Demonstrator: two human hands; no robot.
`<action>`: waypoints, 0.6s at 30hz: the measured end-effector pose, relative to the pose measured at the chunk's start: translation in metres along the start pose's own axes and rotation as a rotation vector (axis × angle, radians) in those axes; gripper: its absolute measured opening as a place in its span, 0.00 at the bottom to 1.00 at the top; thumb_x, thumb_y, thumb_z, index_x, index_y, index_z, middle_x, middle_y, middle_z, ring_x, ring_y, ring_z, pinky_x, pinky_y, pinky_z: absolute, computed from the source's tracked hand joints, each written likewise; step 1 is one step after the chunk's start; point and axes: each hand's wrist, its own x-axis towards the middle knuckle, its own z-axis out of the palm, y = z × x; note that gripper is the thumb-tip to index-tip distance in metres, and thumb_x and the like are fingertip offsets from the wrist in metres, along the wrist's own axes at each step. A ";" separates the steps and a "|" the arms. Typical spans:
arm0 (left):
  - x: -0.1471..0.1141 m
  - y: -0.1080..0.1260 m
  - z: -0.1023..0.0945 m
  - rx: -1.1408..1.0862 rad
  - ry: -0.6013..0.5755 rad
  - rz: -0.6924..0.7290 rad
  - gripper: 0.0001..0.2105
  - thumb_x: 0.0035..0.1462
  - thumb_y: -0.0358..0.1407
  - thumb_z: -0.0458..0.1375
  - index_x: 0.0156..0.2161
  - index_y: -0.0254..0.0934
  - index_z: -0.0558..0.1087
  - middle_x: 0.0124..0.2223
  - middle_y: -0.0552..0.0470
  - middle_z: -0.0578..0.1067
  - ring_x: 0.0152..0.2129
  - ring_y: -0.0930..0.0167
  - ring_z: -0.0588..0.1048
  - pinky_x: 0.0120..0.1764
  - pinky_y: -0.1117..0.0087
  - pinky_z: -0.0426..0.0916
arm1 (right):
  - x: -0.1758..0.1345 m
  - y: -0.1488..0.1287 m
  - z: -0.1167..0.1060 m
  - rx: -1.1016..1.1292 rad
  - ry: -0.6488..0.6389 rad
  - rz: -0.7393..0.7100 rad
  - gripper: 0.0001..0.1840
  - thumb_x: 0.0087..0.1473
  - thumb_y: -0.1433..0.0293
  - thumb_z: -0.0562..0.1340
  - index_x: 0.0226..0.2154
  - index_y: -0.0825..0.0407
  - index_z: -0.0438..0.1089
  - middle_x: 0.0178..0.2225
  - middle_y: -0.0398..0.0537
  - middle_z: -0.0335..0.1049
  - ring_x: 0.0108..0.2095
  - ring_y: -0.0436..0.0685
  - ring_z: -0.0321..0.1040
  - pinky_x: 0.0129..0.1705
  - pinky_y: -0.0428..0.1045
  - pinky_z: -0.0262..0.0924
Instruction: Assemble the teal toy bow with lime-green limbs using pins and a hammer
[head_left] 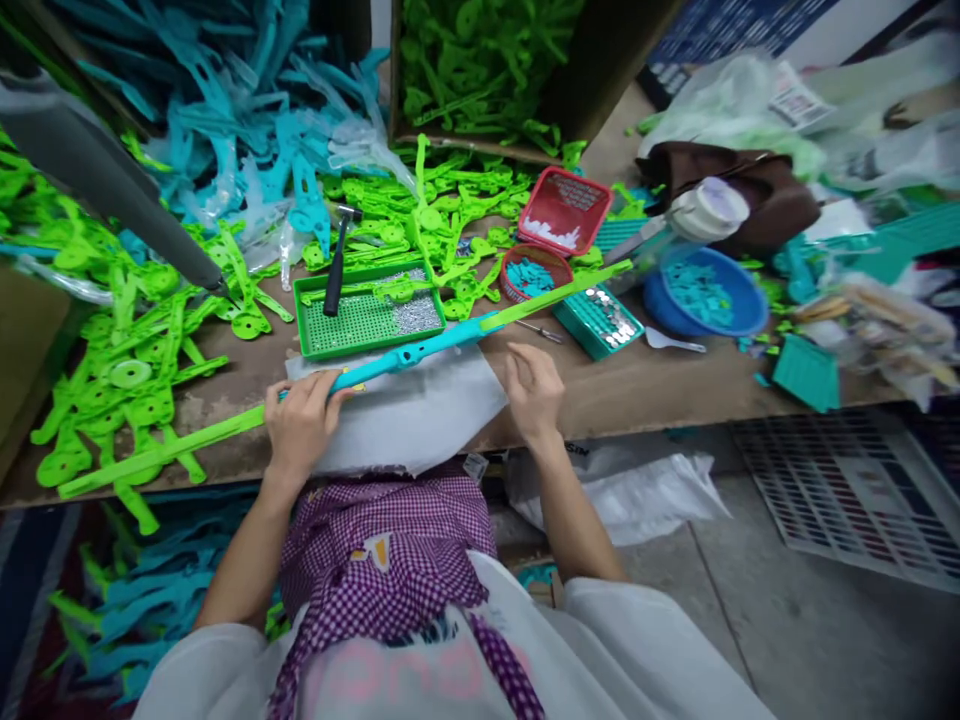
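Note:
A long, narrow plastic strip assembly (424, 347), blue in the middle with bright green ends, slants across the table front. My left hand (301, 425) is wrapped round its blue part, left of the middle. Apart from the strip, just below its right green end, my right hand (534, 392) is raised with the fingers bent together; whether something small is between the fingertips is hidden. Under the strip lies a white sheet (420, 415). Behind it sits a green perforated tray (337, 335) with small metal pieces, and a black-handled hammer (337, 270) rests across it.
Green plastic parts (127, 375) pile up at left, blue ones (225, 130) behind. A red basket (566, 205), a teal box of metal discs (598, 325) and a blue bowl (705, 300) stand right. A grey pole-like tool (112, 170) reaches in from upper left.

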 end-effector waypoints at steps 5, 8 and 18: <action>-0.019 -0.013 -0.009 0.031 0.041 0.043 0.12 0.63 0.38 0.57 0.49 0.40 0.76 0.44 0.46 0.82 0.37 0.64 0.79 0.44 0.62 0.58 | 0.008 -0.024 -0.008 -0.052 -0.014 -0.201 0.16 0.61 0.67 0.60 0.51 0.48 0.71 0.46 0.53 0.77 0.48 0.58 0.72 0.51 0.55 0.66; -0.026 -0.020 -0.012 0.015 0.011 0.043 0.12 0.63 0.39 0.57 0.49 0.40 0.76 0.44 0.45 0.82 0.37 0.64 0.79 0.43 0.62 0.58 | 0.018 -0.049 0.008 0.000 -0.320 -0.438 0.22 0.62 0.64 0.59 0.58 0.49 0.65 0.55 0.54 0.72 0.56 0.60 0.67 0.57 0.56 0.60; -0.005 -0.034 -0.028 -0.040 -0.184 -0.098 0.13 0.63 0.42 0.54 0.45 0.42 0.78 0.44 0.44 0.82 0.39 0.61 0.78 0.48 0.58 0.58 | 0.053 -0.050 0.066 0.054 -0.697 -0.590 0.24 0.66 0.57 0.49 0.45 0.56 0.73 0.38 0.55 0.78 0.38 0.58 0.71 0.45 0.54 0.58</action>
